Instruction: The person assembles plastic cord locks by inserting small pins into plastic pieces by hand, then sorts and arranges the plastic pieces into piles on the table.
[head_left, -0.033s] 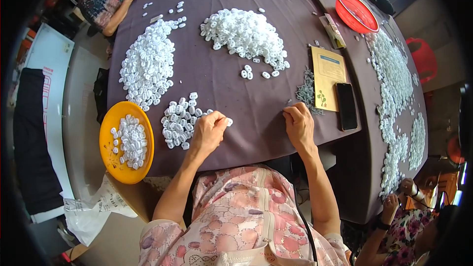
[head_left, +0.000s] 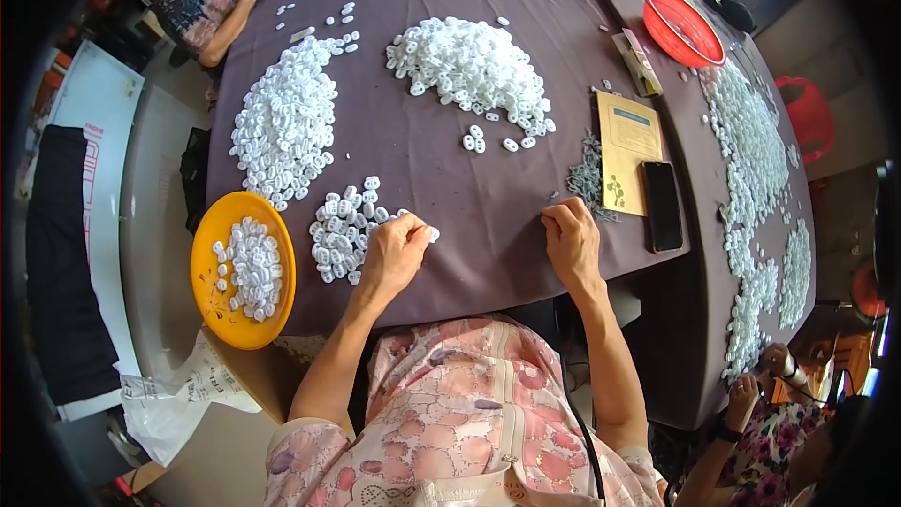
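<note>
Just right of a small pile (head_left: 340, 239) of white oval pieces, the left hand (head_left: 394, 246) is closed, its thumb and forefinger pinching a single white piece (head_left: 433, 235) that pokes out past the fingertips. That piece is above the dark cloth of the table (head_left: 483, 197), in front of the person and between the small pile and the other hand. The right hand (head_left: 571, 230) is well apart from it, over the table near the front edge, its fingers bent downward; whether they are closed on anything, I cannot tell. Just beyond that hand lies a loose heap of thin grey bits (head_left: 586, 178), next to a yellow packet (head_left: 627, 136), with a black phone (head_left: 663, 207) near the packet's lower right corner. On the left, a yellow plate (head_left: 235, 329) at the table's edge holds more white pieces (head_left: 255, 268). Beyond the plate stretches a long heap (head_left: 286, 127) of white pieces, and a wide heap (head_left: 469, 66) of them spreads farther back in the middle. A red basket (head_left: 668, 39) sits at the far right. At the upper left and lower right, hands of two other people show at the table edges.
</note>
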### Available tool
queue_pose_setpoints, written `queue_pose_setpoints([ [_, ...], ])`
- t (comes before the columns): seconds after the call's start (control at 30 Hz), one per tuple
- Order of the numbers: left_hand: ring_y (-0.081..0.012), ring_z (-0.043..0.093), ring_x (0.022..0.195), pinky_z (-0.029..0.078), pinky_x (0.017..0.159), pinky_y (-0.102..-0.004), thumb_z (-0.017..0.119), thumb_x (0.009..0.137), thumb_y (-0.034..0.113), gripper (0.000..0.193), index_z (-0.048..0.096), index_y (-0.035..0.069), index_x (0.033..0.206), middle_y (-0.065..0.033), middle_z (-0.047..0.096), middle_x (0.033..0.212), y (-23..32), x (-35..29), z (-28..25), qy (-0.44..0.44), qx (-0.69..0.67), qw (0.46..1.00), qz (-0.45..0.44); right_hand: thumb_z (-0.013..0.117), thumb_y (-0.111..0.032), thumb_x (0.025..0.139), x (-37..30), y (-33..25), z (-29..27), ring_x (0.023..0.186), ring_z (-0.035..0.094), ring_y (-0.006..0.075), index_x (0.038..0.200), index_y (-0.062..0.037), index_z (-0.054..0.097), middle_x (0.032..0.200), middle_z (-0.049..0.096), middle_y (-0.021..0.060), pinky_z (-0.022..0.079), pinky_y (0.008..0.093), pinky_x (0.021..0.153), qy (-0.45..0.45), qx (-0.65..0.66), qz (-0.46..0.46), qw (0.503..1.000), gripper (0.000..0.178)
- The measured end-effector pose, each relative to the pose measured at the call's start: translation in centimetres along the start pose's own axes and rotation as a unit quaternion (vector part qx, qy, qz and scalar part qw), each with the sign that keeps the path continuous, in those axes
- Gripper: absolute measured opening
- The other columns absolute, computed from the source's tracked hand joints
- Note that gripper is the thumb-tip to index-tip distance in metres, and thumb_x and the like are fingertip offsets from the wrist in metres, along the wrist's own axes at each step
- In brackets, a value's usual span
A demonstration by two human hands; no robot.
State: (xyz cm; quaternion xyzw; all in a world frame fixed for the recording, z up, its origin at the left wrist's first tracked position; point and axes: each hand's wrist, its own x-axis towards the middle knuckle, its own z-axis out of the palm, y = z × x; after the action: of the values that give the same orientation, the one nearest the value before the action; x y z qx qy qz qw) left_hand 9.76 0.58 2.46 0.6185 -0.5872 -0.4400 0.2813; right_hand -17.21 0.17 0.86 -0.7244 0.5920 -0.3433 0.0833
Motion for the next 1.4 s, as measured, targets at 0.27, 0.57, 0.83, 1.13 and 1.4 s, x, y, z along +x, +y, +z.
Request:
queue_pose_setpoints([
  [0.27, -0.0308, 0.064, 0.06, 0.049, 0.056, -0.038, 0.063, 0.081, 0.015, 0.016, 0.061, 0.0, 0.074, -0.0159, 0.062, 0.064, -1.0, 0.1, -1.4, 0.09, 0.121, 0.987, 0.061, 0.057, -0.002, 0.082, -0.1, -0.6, 0.3, 0.079, 0.055, 0.0316, 0.089, -0.0048, 0.05, 0.086, 0.052, 0.0113, 0.046, 0.0412, 0.065, -0.065, -0.051, -0.006, 0.997, 0.01],
  [0.57, -0.005, 0.051, 0.056, 0.042, 0.048, -0.0235, 0.062, 0.085, 0.008, 0.009, 0.065, 0.0, 0.083, 0.0001, 0.06, 0.065, 2.5, 1.2, 4.2, 0.038, -0.045, 0.987, 0.15, 0.058, 0.001, 0.081, 0.4, 0.1, -0.3, 0.075, 0.061, 0.0317, 0.089, -0.0042, 0.055, 0.082, 0.06, 0.0133, 0.049, 0.0362, 0.065, -0.009, 0.047, 0.021, 0.999, 0.01],
  [0.83, -0.0059, 0.058, 0.06, 0.05, 0.051, -0.0214, 0.058, 0.091, 0.008, 0.014, 0.065, 0.003, 0.101, -0.0011, 0.066, 0.077, 5.0, 1.9, 11.0, -0.138, -0.291, 0.946, 0.028, 0.062, 0.004, 0.083, -1.0, -0.6, -1.3, 0.072, 0.058, 0.0068, 0.096, -0.0012, 0.056, 0.082, 0.062, 0.0009, 0.046, 0.0208, 0.062, -0.076, 0.444, 0.251, 0.857, 0.015],
  [1.13, -0.0075, 0.058, 0.054, 0.046, 0.042, -0.0199, 0.06, 0.091, 0.016, 0.014, 0.064, 0.003, 0.088, -0.0027, 0.063, 0.073, 4.2, 3.0, 11.4, -0.112, -0.36, 0.925, -0.044, 0.066, 0.002, 0.08, -1.3, 0.0, -1.0, 0.065, 0.058, 0.0117, 0.089, -0.0021, 0.058, 0.076, 0.06, 0.0015, 0.047, 0.0272, 0.059, -0.052, 0.308, 0.247, 0.917, 0.013],
  [1.4, -0.0019, 0.045, 0.04, 0.032, 0.033, -0.0172, 0.063, 0.089, 0.017, 0.014, 0.065, 0.003, 0.085, -0.0008, 0.058, 0.064, 4.9, 3.1, 11.7, -0.076, -0.354, 0.927, -0.095, 0.066, 0.0, 0.073, -0.5, 0.3, -0.7, 0.072, 0.06, 0.0289, 0.088, -0.0054, 0.063, 0.08, 0.06, 0.0094, 0.049, 0.0347, 0.063, 0.039, 0.052, 0.008, 0.998, 0.016],
])
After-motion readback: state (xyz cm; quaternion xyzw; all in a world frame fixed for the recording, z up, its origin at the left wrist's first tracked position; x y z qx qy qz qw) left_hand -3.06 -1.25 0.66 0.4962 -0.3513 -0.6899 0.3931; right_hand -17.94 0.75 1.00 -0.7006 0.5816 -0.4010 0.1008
